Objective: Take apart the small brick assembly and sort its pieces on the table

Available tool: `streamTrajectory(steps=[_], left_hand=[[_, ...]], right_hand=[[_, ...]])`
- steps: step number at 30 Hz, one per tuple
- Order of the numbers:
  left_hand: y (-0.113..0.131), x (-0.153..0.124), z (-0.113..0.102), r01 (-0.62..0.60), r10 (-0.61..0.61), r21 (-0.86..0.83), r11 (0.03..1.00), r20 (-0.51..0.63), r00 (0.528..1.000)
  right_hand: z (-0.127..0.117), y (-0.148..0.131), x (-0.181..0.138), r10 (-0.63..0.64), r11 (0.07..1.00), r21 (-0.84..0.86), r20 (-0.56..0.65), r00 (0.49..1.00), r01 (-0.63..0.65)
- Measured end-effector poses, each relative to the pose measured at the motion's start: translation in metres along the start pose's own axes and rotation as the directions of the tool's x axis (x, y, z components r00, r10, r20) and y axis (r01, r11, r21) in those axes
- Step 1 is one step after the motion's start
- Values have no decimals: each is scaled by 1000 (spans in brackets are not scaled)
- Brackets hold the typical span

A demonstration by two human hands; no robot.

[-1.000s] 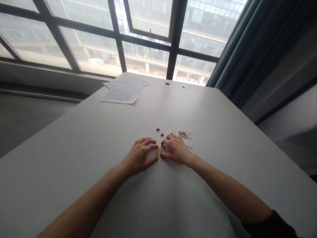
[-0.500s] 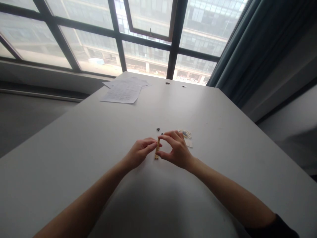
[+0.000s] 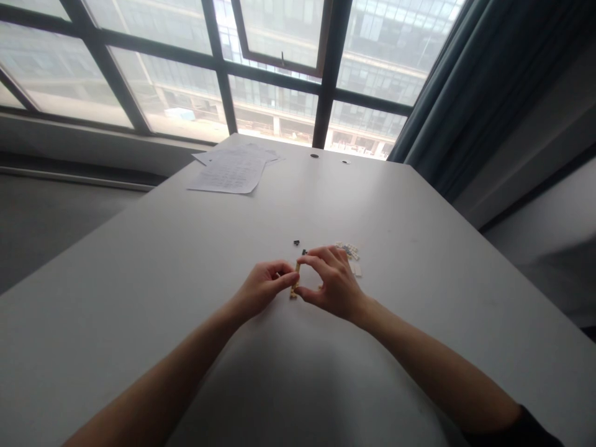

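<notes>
Wearing a black sleeve (image 3: 516,428) at the near right edge and holding two bare forearms (image 3: 200,360) out over a white tabletop (image 3: 153,273). Pinching a slim yellow studded building brick (image 3: 297,268) at the middle of the scene, using both hands at once. Gripping from the left with the left hand (image 3: 261,285), pressing thumb and curled fingers onto the brick's middle. Pinching the far and near ends with the right hand (image 3: 338,282), curving forefinger and thumb into a rounded loop. Showing more yellow studs (image 3: 293,296) just below the right thumb tip, but being unable to tell, behind the fingers, whether joined to the brick or only touching. Showing also a yellow speck (image 3: 320,287) inside the right hand's curl, too small to name.

Facing two small dark pieces (image 3: 297,243) just beyond the hands, partly covering the nearer one with the right fingers. Having white flat tiles (image 3: 357,270) lying just right of the right hand, and a loose heap of cream and grey studded bricks (image 3: 348,249) lying slightly farther. Looking past printed sheets (image 3: 228,172) overlapping at far left and a dark round hole (image 3: 315,156) near the far edge, toward a dark-framed window (image 3: 326,93) and, at far right, a blue-grey curtain (image 3: 460,93).
</notes>
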State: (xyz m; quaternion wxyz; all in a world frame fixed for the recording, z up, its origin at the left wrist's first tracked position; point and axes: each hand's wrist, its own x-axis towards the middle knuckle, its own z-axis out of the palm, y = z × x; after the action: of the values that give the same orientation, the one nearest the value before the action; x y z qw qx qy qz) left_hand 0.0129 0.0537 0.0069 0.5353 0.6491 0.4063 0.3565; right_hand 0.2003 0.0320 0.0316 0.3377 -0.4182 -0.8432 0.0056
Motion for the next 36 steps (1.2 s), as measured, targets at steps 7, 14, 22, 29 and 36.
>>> streamTrajectory(steps=[7, 14, 22, 29, 36], left_hand=[[-1, -2, -6, -181, 221, 478, 859, -28, 975], [-18, -6, -13, -375, 366, 786, 491, 204, 908], [-21, -5, -13, -368, 333, 816, 446, 231, 914], [-20, -5, -13, -377, 339, 792, 480, 229, 913], [-20, -5, -13, -374, 334, 792, 482, 228, 914]], right_hand=[[-1, 4, 0, 44, 995, -92, 167, 985, -29], [4, 16, -7, 76, 989, -146, 399, 914, -18], [7, 16, -6, 82, 990, -137, 431, 899, -24], [8, 15, -5, 66, 993, -119, 432, 899, -16], [8, 14, -6, 55, 993, -118, 435, 899, -4]])
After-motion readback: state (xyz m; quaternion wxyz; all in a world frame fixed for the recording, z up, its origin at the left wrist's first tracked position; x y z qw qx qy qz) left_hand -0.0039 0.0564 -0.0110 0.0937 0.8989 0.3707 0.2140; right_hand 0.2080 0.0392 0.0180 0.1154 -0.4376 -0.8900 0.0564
